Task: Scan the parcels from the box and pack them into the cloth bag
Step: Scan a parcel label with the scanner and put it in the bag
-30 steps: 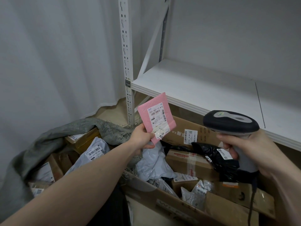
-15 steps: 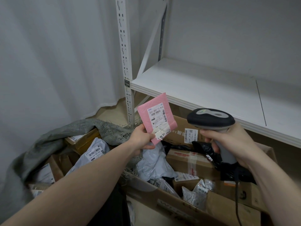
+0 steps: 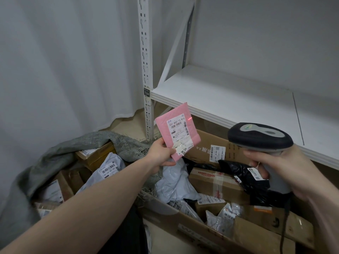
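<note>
Scanning in progress: left hand (image 3: 161, 154) pinches the pink parcel (image 3: 177, 131) by its lower corner, upright above the cardboard box (image 3: 256, 237); right hand (image 3: 280, 169) wraps the scanner (image 3: 260, 139), whose red dot lies at the label's (image 3: 178, 130) upper right edge. Judged midway: several parcels already sit in the grey cloth bag (image 3: 55, 160) at left, many remain in the box. The pink parcel is thin, flat, its white barcode label partly overlaid with tape

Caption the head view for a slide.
Left hand holds pink parcel up to scanner in right hand.
</note>
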